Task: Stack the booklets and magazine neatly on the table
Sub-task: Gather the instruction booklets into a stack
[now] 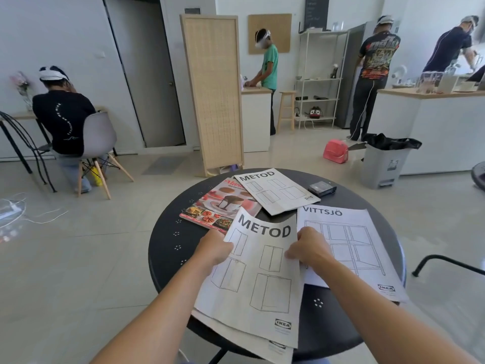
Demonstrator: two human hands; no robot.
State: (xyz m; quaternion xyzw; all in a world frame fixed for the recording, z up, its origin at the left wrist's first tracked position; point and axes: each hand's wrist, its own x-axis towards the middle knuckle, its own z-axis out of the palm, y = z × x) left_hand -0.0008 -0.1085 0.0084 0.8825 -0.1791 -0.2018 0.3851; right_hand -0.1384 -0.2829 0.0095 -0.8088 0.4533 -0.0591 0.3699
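On the round black table [168,248] lie several paper items. My left hand [214,249] and my right hand [307,249] grip the two side edges of a near METOD booklet [259,279], which rests on top of another booklet [244,337] whose lower edge sticks out beneath it. To the right lies a VITTSJÖ booklet [354,243], touching the held one. At the far side a second METOD booklet [275,190] partly covers a red food magazine [217,206].
A small dark box [322,189] sits at the table's far right edge. Around the table are a black chair frame [443,261] on the right, a grey bin [383,164], a cane screen [212,93] and several people at counters and a desk.
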